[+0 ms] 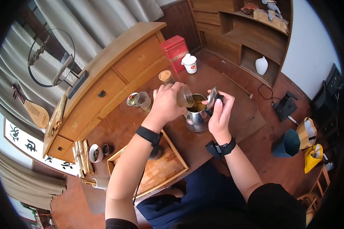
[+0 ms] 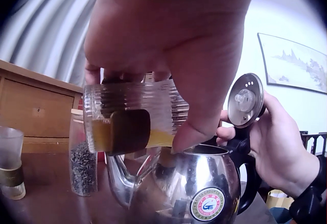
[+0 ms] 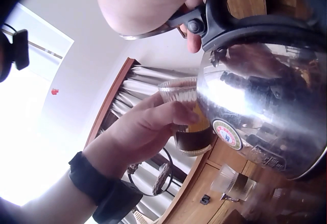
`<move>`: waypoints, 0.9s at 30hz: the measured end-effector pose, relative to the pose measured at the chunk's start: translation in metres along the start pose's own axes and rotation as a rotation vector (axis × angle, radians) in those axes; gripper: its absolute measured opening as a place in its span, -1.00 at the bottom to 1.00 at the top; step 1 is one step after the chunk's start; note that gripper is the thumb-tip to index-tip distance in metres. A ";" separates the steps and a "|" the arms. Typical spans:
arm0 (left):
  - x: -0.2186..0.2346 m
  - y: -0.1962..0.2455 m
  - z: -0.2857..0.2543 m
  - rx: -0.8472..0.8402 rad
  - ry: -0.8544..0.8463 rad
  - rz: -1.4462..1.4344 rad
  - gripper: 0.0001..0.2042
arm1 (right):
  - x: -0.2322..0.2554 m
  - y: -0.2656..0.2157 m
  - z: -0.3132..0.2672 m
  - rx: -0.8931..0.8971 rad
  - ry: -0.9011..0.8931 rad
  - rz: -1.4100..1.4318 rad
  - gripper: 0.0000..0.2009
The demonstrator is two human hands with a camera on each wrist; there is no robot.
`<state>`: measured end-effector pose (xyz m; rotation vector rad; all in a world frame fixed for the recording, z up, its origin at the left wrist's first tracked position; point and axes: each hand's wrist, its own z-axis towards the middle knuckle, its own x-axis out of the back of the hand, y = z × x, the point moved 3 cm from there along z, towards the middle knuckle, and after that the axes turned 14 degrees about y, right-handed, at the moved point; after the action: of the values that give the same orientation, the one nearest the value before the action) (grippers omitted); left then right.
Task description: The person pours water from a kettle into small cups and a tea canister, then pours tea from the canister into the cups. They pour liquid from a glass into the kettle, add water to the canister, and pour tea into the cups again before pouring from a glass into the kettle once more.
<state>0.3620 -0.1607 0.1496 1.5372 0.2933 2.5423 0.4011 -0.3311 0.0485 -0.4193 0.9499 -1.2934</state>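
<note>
Your left hand (image 1: 166,104) grips the glass cup (image 1: 185,96), fingers curled round it — tipped on its side over the open kettle (image 1: 197,114) on the tabletop | mouth points toward your right hand (image 1: 219,114) | right fingers hold the lid (image 1: 211,100) up.

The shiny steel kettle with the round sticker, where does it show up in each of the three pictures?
Head view: the shiny steel kettle stands mid-table, between both hands.
Left wrist view: bottom centre, under the ribbed glass cup.
Right wrist view: fills the right side.
Shared landmark: the kettle's round sticker, also seen from the right wrist and faintly from the head camera.
</note>
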 end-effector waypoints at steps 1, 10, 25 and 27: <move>0.000 0.001 0.002 -0.028 -0.001 0.025 -0.30 | 0.000 -0.001 0.001 0.001 0.000 0.010 -0.68; -0.001 0.012 0.005 -0.223 0.051 0.162 -0.27 | -0.003 0.000 0.001 0.020 0.078 0.063 -0.72; -0.015 0.034 0.000 -0.724 0.240 0.467 -0.67 | -0.002 0.000 0.002 0.032 0.075 0.039 -0.72; -0.015 0.032 0.000 -0.750 0.268 0.456 -0.68 | -0.003 -0.001 0.001 0.032 0.070 0.042 -0.72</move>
<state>0.3676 -0.1951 0.1445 1.0424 -0.9783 2.6699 0.4015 -0.3292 0.0507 -0.3298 0.9904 -1.2904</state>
